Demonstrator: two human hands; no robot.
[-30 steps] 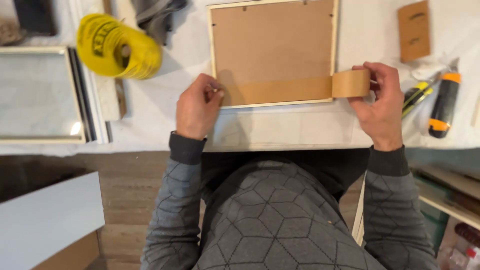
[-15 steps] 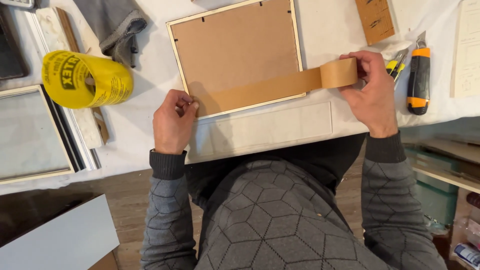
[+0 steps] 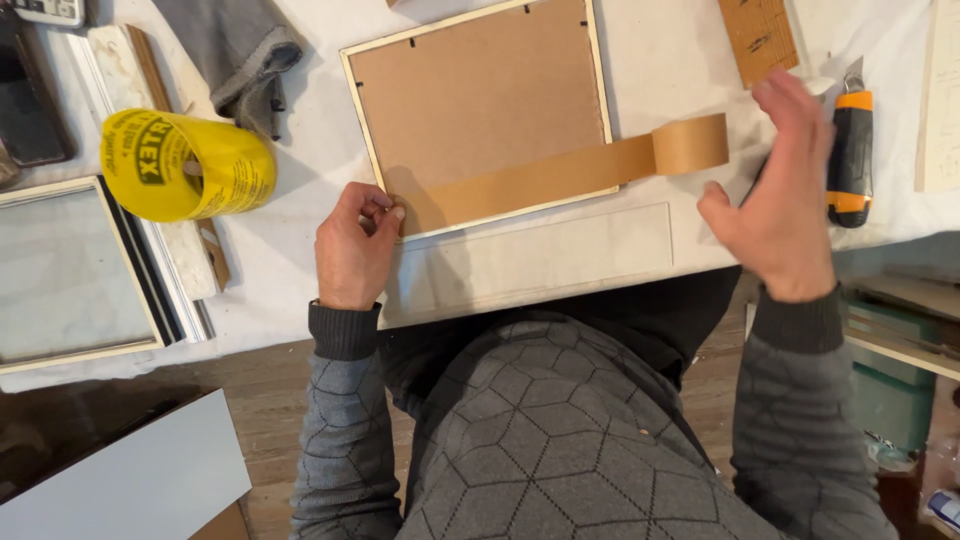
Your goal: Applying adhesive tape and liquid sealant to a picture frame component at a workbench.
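A light wooden picture frame (image 3: pixel 480 105) lies back side up on the white table, showing its brown backing board. A strip of brown paper tape (image 3: pixel 540 178) runs along its near edge and ends in the tape roll (image 3: pixel 690 145) lying just off the frame's right corner. My left hand (image 3: pixel 352 245) presses fingertips on the tape's left end at the frame's near left corner. My right hand (image 3: pixel 785 195) hovers open just right of the roll, touching nothing, beside an orange and black utility knife (image 3: pixel 850 150).
A yellow tape roll (image 3: pixel 185 165) lies at the left beside another frame with glass (image 3: pixel 70 270). A grey cloth (image 3: pixel 235 55) lies at the back left. A small brown board (image 3: pixel 758 35) sits at the back right. Shelves (image 3: pixel 900 340) stand below at right.
My right hand has let go of the brown tape roll and moved off to the right. The roll now rests on the table. The left hand stays on the tape's end.
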